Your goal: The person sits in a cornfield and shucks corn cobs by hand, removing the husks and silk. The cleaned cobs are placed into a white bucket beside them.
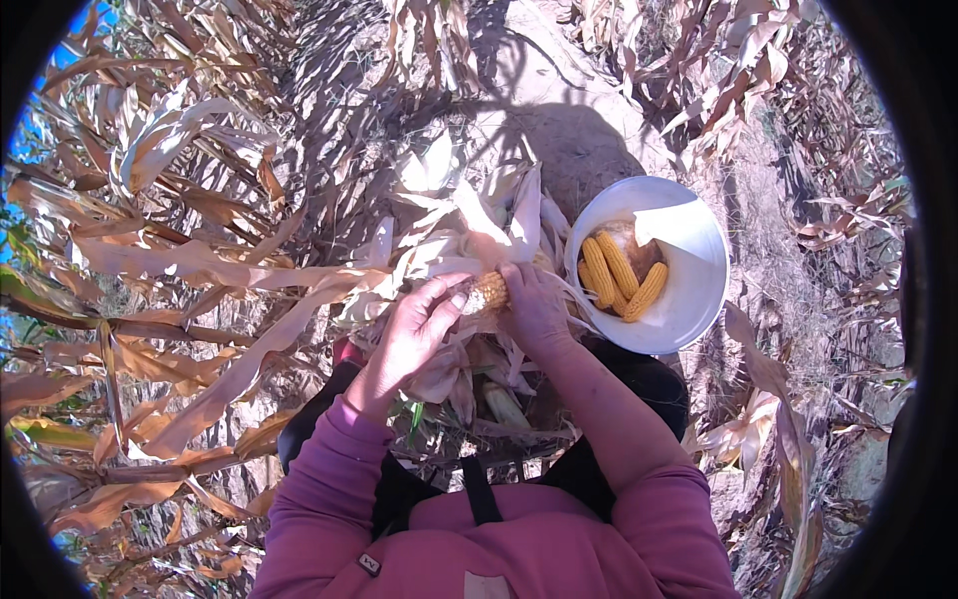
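Both hands are in on the corn cob [486, 293], which sits dead centre of the view, still wrapped in its pale husk [469, 235]. The left hand [414, 334] comes in from the near left, its grip curled around the husk leaves at the cob's left end, thumb and fingers clenched on the papery wrapping. The right hand [534, 309] has its grip closed over the right side of the cob, covering most of it, so only a short stretch of yellow kernels shows between the two hands. Whether the cob is still joined to its stalk I cannot tell, as the hands and husk hide the base.

Just to the right, touching the husk's far edge or nearly so, stands a white bucket [699, 250] with several bare yellow cobs [619, 275] lying in the bottom. Dry brown maize leaves [200, 270] crowd the left, and bare earth [559, 110] runs away on the far side.

By my judgement the cob is firm and fairly light, its kernels hard and ridged, giving good purchase. The husk is the opposite: thin, dry, brittle, liable to tear in strips. Best hold looks to be the cob's body in one hand, husk tips pinched in the other.
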{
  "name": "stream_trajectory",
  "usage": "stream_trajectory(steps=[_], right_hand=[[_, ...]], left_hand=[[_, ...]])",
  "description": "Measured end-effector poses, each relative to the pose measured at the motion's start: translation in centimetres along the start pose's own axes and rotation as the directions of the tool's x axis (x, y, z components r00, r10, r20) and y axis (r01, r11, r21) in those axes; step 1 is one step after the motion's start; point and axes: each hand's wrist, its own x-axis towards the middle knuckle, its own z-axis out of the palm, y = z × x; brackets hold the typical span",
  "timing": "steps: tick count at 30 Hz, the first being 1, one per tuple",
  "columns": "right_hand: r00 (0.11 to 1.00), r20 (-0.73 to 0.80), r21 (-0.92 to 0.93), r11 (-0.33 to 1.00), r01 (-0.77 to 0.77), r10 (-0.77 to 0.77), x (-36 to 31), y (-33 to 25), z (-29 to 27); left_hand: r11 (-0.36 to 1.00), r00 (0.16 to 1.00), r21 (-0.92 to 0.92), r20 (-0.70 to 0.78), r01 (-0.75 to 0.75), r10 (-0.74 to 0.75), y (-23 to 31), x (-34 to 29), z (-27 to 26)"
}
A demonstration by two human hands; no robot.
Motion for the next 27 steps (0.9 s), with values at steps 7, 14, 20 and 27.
stream_trajectory(steps=[7,14,20,27], right_hand=[[1.0,-0.011,-0.051,0.999,-0.017,0.016,0.0,0.1,0.2],[0.997,-0.082,-0.05,0.999,0.007,-0.011,0.3,0.4,0.0],[0.998,-0.063,-0.049,0.999,0.006,-0.009,0.1,0.1,-0.5],[0.991,0.12,0.258,0.966,0.02,-0.052,0.1,0.0,-0.9]], left_hand=[[0.943,0.979,-0.271,-0.018,0.193,-0.205,0.0,-0.2,1.1],[0.937,0.983,-0.299,0.072,0.183,-0.169,-0.4,-0.2,1.1],[0.913,0.977,-0.356,-0.003,0.199,-0.214,0.0,-0.3,1.5],[0.974,0.986,-0.154,0.054,0.167,-0.161,-0.7,-0.4,0.5]])
